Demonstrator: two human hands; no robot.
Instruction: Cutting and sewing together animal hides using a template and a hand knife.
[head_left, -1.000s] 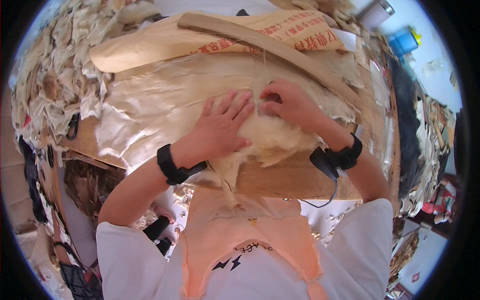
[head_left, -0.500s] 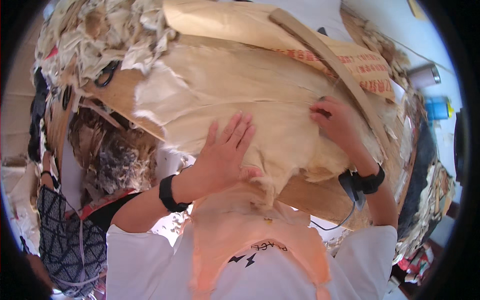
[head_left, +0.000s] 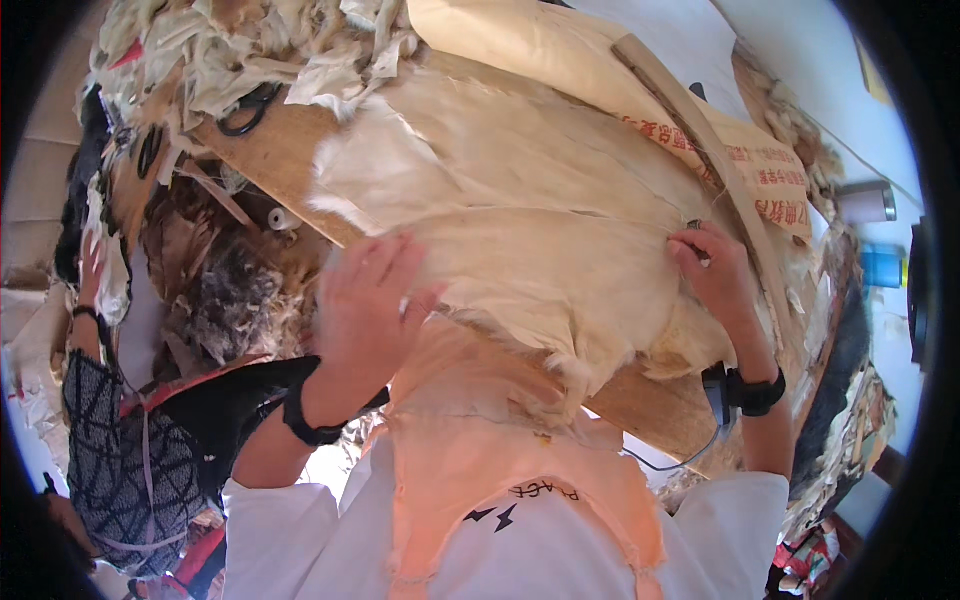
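A pale cream fur hide [head_left: 540,190] lies skin side up over a wooden board, with a seam line running across it. My right hand [head_left: 718,268] is at the right end of that line, thumb and fingertips pinched. Something small and dark shows at those fingertips, too small to name. My left hand [head_left: 370,315] is by the hide's near left edge, fingers stretched and smeared by motion. I cannot tell whether it touches the hide.
A curved wooden strip [head_left: 705,150] lies over brown printed paper [head_left: 510,40]. Black-handled scissors [head_left: 250,110] rest near piled fur scraps [head_left: 230,50]. A cup [head_left: 866,202] and blue container [head_left: 882,266] stand right. Another person's patterned sleeve [head_left: 90,420] is at left.
My left hand has lifted off the middle of the hide and moved left toward its edge. My right hand stays pinched at the seam line. The whole view has shifted somewhat.
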